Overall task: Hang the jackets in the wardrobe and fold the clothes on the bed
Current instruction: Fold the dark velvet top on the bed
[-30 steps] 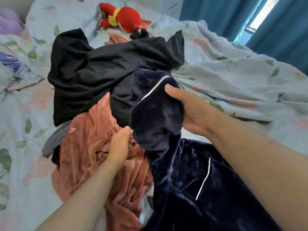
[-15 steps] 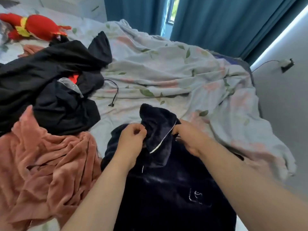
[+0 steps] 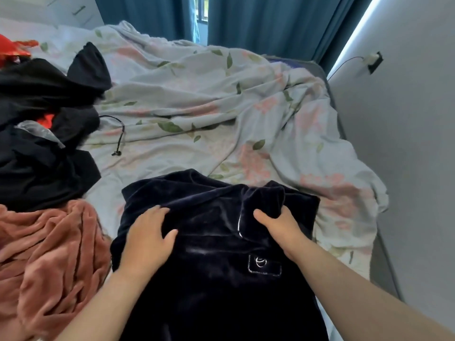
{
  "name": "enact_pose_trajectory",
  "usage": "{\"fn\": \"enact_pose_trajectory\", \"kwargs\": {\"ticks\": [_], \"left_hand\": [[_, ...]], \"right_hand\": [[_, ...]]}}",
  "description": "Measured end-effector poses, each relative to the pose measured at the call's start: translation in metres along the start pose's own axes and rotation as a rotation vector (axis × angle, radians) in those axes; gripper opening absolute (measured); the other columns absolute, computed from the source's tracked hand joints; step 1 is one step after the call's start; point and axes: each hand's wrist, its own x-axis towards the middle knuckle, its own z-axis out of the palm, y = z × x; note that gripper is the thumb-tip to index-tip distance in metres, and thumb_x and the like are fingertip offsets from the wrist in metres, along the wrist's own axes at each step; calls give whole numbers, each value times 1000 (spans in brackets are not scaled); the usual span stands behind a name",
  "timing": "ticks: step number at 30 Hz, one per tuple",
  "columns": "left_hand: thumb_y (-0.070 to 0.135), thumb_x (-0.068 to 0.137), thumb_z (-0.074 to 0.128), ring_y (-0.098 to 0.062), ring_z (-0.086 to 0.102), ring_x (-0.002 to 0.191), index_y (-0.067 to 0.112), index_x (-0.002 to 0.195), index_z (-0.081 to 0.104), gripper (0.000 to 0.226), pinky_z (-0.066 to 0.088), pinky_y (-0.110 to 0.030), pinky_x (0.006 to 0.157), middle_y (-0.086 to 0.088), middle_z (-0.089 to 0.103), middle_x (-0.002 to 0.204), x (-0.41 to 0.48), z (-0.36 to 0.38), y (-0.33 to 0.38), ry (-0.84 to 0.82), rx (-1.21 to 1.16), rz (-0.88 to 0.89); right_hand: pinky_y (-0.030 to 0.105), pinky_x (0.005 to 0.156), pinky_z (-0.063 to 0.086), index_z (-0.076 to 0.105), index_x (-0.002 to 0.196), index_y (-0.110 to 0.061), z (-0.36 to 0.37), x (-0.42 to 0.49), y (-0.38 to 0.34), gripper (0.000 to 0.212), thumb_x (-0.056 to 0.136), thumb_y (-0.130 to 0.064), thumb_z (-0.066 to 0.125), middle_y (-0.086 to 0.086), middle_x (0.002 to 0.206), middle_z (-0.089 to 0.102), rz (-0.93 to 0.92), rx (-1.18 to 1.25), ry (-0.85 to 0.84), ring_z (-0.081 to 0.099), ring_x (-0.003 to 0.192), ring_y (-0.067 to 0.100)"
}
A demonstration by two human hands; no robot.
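Navy velvet top (image 3: 216,242) lies on the bed (image 3: 187,99); left hand (image 3: 147,237) spread flat pressing it, right hand (image 3: 278,225) pinching its collar, which probably needs smoothing before folding.

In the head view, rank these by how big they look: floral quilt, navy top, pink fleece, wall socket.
1. floral quilt
2. navy top, enlarged by nearness
3. pink fleece, partly cut off
4. wall socket

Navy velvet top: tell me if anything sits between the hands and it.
Nothing visible does. The left hand lies flat on the navy velvet top, and the right hand grips a raised fold of it. The pink fleece lies beside it, to the left.
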Motion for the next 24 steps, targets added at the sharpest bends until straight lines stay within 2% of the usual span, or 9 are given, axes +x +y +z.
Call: {"fn": "enact_pose_trajectory", "kwargs": {"ticks": [2, 4, 7, 9, 12, 16, 18, 21, 24], "left_hand": [[50, 80, 71, -24, 23, 149, 24, 153, 32, 88, 21, -47, 120, -4, 28, 161, 8, 6, -32, -239, 341, -20], [48, 81, 71, -27, 7, 153, 31, 157, 19, 93, 15, -50, 121, -8, 8, 166, 10, 10, -56, -310, 470, 16], [6, 76, 78, -43, 25, 146, 20, 141, 56, 70, 31, -57, 114, -25, 25, 158, 8, 8, -78, -170, 323, 179], [-14, 65, 73, -51, 43, 133, 7, 106, 76, 46, 39, -54, 107, -33, 44, 143, 2, 3, -83, -50, 220, 288], [13, 71, 59, -42, 49, 130, 9, 79, 73, 17, 43, -48, 105, -26, 54, 134, -18, 1, -83, -73, 205, 436], [33, 83, 67, -16, 38, 142, 28, 69, 63, 16, 32, -34, 109, 2, 49, 144, -31, 3, -83, -275, -49, 129], [33, 84, 70, -22, 46, 135, 28, 86, 67, 7, 33, -34, 107, -5, 53, 141, -16, 5, -83, -133, -81, 68], [37, 81, 77, -29, 36, 141, 25, 143, 49, 69, 31, -44, 115, -8, 36, 157, 28, 4, -74, -67, 142, 89], [47, 83, 73, -34, 42, 133, 30, 145, 48, 69, 38, -49, 110, -10, 46, 148, 68, 8, -61, -153, 262, 53]], "right_hand": [[20, 58, 49, 61, 103, -24, 1, 8, 6, 20, 85, -19, 69, -3, 96, 71, -9, -110, 59, 68, 81, 12], [31, 62, 57, 64, 96, -22, -8, 17, 7, 25, 84, -2, 55, 8, 95, 71, 46, -48, 104, 69, 81, 23], [31, 53, 57, 62, 90, -18, -45, 28, 13, 29, 80, 6, 50, 10, 83, 67, 229, 185, 119, 67, 65, 24], [26, 43, 51, 64, 92, -15, -75, 31, 23, 20, 85, 2, 56, 8, 73, 70, 272, 202, 145, 68, 52, 20], [27, 51, 56, 70, 102, -10, -101, 33, 43, 14, 94, -22, 67, 6, 85, 78, 233, 122, 113, 75, 69, 21], [41, 74, 60, 72, 97, -11, -98, 30, 62, 27, 96, -37, 64, 8, 93, 78, 211, 0, 86, 75, 84, 25], [41, 70, 59, 70, 97, -15, -93, 28, 66, 12, 99, -22, 60, 11, 97, 76, 184, -16, 97, 73, 83, 25], [40, 68, 57, 68, 99, -24, -80, 24, 64, 33, 87, 3, 54, 11, 99, 72, 61, -73, 203, 69, 86, 28], [45, 92, 50, 67, 117, -13, -52, 13, 55, 52, 69, 2, 55, 14, 110, 64, -292, -551, 561, 59, 103, 35]]}}
